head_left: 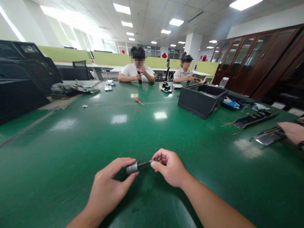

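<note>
Cylinder point(132, 168) between hands point(106, 182) point(171, 167), screwdriver point(137, 100) beyond on the table point(95, 136), case point(193, 103) farther right

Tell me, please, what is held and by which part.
The left hand pinches a grey cylinder by its sides; the right hand grips its rod by the far end.

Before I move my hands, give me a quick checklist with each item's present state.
1. Left hand on the grey metal cylinder: ok, thumb and fingers on opposite sides.
2. Right hand at the far end of the dark shaft: ok, fingertips pinching there.
3. Shaft firmly joined to the cylinder: cannot tell.
4. Orange-handled screwdriver apart from both hands: ok, it lies farther up the green table.
5. Co-worker's hand apart from yours: ok, at the right edge.
</note>
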A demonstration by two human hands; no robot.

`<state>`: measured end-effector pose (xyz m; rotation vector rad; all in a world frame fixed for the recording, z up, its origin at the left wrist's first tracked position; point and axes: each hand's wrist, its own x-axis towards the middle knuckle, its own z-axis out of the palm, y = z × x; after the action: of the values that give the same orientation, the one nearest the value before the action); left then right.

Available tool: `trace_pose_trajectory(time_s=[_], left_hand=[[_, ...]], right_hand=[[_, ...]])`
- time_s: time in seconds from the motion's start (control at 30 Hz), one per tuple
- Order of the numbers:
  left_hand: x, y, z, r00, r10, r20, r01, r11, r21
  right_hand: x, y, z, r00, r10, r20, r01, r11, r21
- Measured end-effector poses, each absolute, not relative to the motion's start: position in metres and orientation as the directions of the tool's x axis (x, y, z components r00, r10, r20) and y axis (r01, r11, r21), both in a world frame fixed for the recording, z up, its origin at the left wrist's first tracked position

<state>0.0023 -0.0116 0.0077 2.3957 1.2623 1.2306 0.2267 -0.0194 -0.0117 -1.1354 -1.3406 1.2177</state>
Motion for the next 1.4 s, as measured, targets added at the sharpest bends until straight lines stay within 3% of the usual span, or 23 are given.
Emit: trace_pose_trajectory(time_s=[1.4], left_hand=[[-0.0001,-0.0104,0.0071,0.327,0.717,0.615,0.605,-0.659,0.447]], right_hand=[[0.2257,-0.0197,-0.0106,-0.091,0.994,0.058,0.010,0.060,-0.998]])
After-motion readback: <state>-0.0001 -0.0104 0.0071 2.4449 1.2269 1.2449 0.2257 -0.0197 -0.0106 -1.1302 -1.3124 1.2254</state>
